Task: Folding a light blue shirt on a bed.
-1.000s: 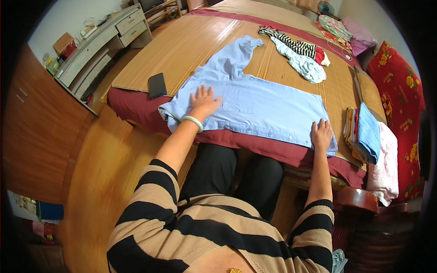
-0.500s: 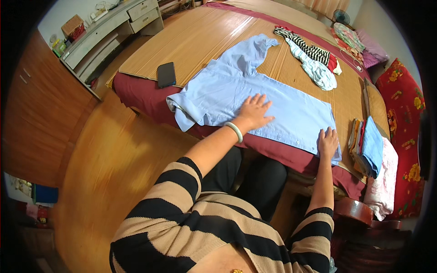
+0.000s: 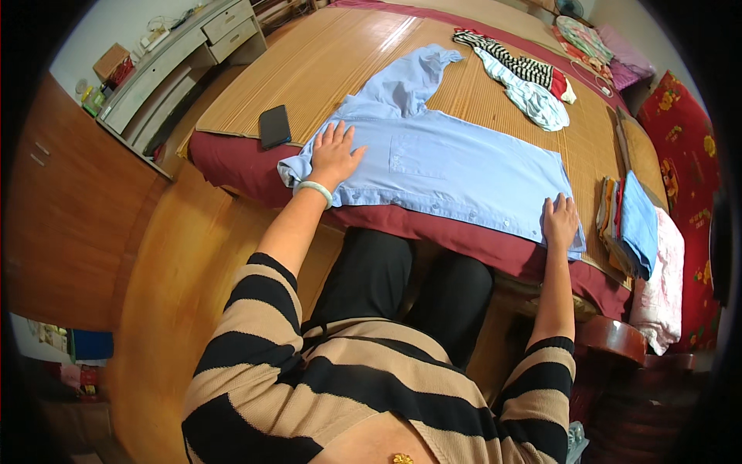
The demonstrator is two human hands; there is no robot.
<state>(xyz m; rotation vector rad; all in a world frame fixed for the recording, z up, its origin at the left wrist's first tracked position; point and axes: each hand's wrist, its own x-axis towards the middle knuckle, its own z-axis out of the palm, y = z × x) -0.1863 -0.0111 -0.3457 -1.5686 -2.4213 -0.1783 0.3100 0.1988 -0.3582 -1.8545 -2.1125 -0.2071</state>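
Observation:
A light blue button shirt (image 3: 479, 166) lies spread along the near edge of the bed, one sleeve stretched out toward the far side. Its buttoned front edge runs close to me, and a chest pocket shows near the middle. My left hand (image 3: 334, 158), with a pale bangle at the wrist, rests flat on the shirt's collar end, fingers spread. At the hem end on the right, my right hand (image 3: 561, 222) lies on the cloth with its fingers stretched out. Neither hand grips anything.
A dark phone (image 3: 274, 127) lies on the bed mat (image 3: 325, 62) left of the shirt. Striped and pale clothes (image 3: 533, 89) are heaped farther back. Folded clothes (image 3: 635, 224) stand at the right beside a red floral cushion (image 3: 684, 155). A desk (image 3: 166, 58) is at far left.
My left hand has slid left from the shirt's middle to its collar end, and the cloth there lies flatter. My right hand stays at the hem. The view has shifted slightly.

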